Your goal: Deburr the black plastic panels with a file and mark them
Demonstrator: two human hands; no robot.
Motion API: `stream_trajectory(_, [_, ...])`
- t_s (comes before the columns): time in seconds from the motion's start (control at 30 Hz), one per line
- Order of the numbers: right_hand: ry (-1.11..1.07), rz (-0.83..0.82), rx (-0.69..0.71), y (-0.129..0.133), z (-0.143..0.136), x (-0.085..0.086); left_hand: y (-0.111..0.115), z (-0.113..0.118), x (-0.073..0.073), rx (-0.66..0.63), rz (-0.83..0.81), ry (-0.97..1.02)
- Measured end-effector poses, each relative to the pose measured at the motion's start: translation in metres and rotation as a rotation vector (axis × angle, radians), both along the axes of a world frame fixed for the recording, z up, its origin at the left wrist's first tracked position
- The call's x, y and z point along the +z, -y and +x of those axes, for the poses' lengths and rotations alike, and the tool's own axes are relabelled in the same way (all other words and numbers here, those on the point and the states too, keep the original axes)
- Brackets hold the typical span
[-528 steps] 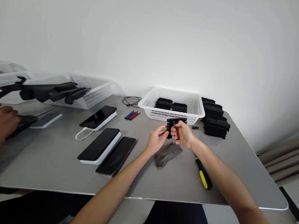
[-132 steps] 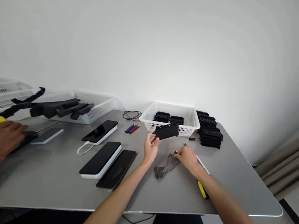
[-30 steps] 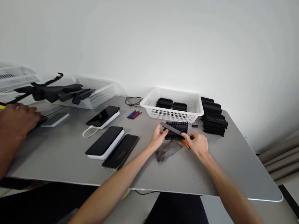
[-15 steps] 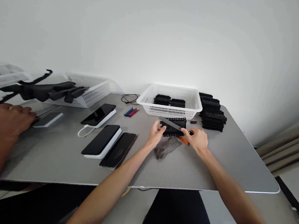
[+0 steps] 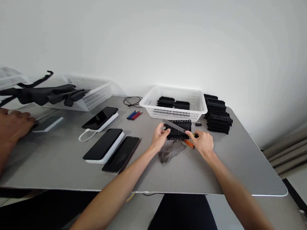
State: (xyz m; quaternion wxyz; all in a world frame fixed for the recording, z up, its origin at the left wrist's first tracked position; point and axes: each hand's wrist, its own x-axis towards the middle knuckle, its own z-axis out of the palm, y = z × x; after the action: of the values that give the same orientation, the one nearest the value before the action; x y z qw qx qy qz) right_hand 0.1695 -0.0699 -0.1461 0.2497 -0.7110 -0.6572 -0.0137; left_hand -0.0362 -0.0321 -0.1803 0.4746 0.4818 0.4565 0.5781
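Observation:
A black toothed plastic part (image 5: 179, 133) is held just in front of a white basket (image 5: 173, 114). My left hand (image 5: 160, 135) grips its left end, thumb on top. A flat grey blade (image 5: 175, 126) lies slantwise over the part, its far tip beside my left fingers. Closed round the blade's dark and yellow handle, my right hand (image 5: 202, 142) is at the part's right end. Below the part, a crumpled grey cloth (image 5: 171, 151) and an orange object (image 5: 189, 143) rest on the table. Two similar black parts (image 5: 166, 102) lie inside the basket.
Black parts are stacked (image 5: 218, 116) right of the basket. Left are phones (image 5: 103, 144) on white blocks, another phone (image 5: 121, 155), lighters (image 5: 136, 115) and a cable (image 5: 132, 101). At far left, another person's hand (image 5: 9, 124) is near a basket (image 5: 98, 95) with dark pieces.
The view has shifted very slightly. My hands, the blade and the black part hold nearly the same pose. The other person's hand at far left appears slightly further left and lower.

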Motion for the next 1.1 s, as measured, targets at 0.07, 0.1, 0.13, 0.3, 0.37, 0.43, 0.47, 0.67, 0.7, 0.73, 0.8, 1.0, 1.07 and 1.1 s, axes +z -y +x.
stream_trajectory(0.07, [-0.004, -0.001, -0.012, -0.001, 0.002, -0.001, 0.000, -0.001, 0.001, 0.004, 0.014, 0.025])
stream_trajectory(0.1, [-0.012, 0.003, -0.025, -0.002, 0.005, -0.001, 0.000, -0.001, 0.002, 0.009, 0.020, 0.036])
stream_trajectory(0.13, [-0.022, 0.008, -0.043, -0.002, 0.009, 0.000, 0.000, -0.002, 0.002, 0.014, 0.024, 0.042])
stream_trajectory(0.3, [-0.057, 0.006, -0.066, -0.003, 0.015, 0.001, -0.001, -0.003, 0.004, 0.016, 0.001, 0.013])
stream_trajectory(0.37, [-0.049, -0.007, -0.023, -0.002, 0.007, 0.000, -0.001, -0.003, 0.003, -0.006, -0.003, -0.001])
stream_trajectory(0.43, [-0.032, -0.019, 0.008, -0.001, -0.001, -0.002, 0.000, -0.001, 0.003, -0.027, -0.003, -0.016])
stream_trajectory(0.47, [-0.026, -0.022, 0.011, -0.001, -0.004, -0.003, 0.000, -0.001, 0.003, -0.033, -0.006, -0.021])
stream_trajectory(0.67, [-0.055, 0.002, -0.065, -0.006, 0.016, 0.002, 0.002, -0.001, 0.006, -0.006, -0.025, -0.016])
stream_trajectory(0.7, [-0.069, 0.006, -0.080, -0.006, 0.020, 0.003, 0.001, -0.001, 0.006, -0.005, -0.028, -0.016])
stream_trajectory(0.73, [-0.083, 0.009, -0.091, -0.006, 0.023, 0.004, 0.001, -0.001, 0.006, -0.004, -0.030, -0.019])
stream_trajectory(0.8, [-0.104, 0.006, -0.086, -0.005, 0.022, 0.005, 0.001, -0.002, 0.006, -0.007, -0.037, -0.024])
stream_trajectory(1.0, [-0.077, -0.006, -0.021, -0.002, 0.005, 0.001, 0.002, -0.001, 0.008, -0.021, -0.021, 0.002])
stream_trajectory(1.07, [-0.079, 0.000, -0.038, -0.004, 0.010, 0.002, 0.002, -0.002, 0.008, -0.013, -0.017, 0.016])
stream_trajectory(1.1, [-0.085, 0.005, -0.054, -0.004, 0.015, 0.003, 0.002, -0.003, 0.008, -0.005, -0.018, 0.018])
